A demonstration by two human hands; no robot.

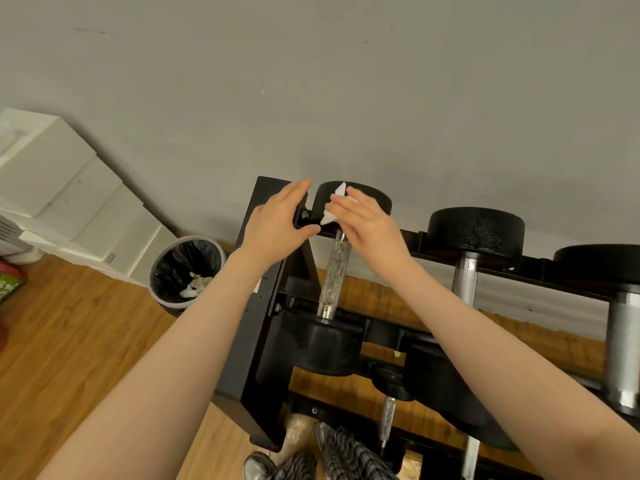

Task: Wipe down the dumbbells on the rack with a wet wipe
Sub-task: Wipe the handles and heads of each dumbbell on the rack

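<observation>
Wiping the far head of the leftmost dumbbell (334,271) on the top tier of the rack (256,306). I have my right hand (367,220) laid over the far weight head, its grip flat and straight-fingered, pressing the wet wipe (334,206) against the black surface; a white corner of the wipe shows above the fingers and another below them, so the cloth sits under the palm side, where I judge pressure spreads best over the curved face. My left hand (277,223) rests on the rack's end post just beside that head, its grip released, fingers extended and thumb out, most likely to steady the frame and my reach while the other hand rubs. The dumbbell lies across the two rails with its knurled steel handle running towards me, so both heads stay cradled and it cannot roll. Larger dumbbells (474,233) sit to the right on the same tier, and a smaller one on the tier below. A lined bin (187,268) holding crumpled white material stands near the rack's left end on the wooden floor (69,341), handy for spent wipes. No brand, weight marking or other writing is legible on the dumbbells or rack; a green package at the left edge is too blurred to read.
</observation>
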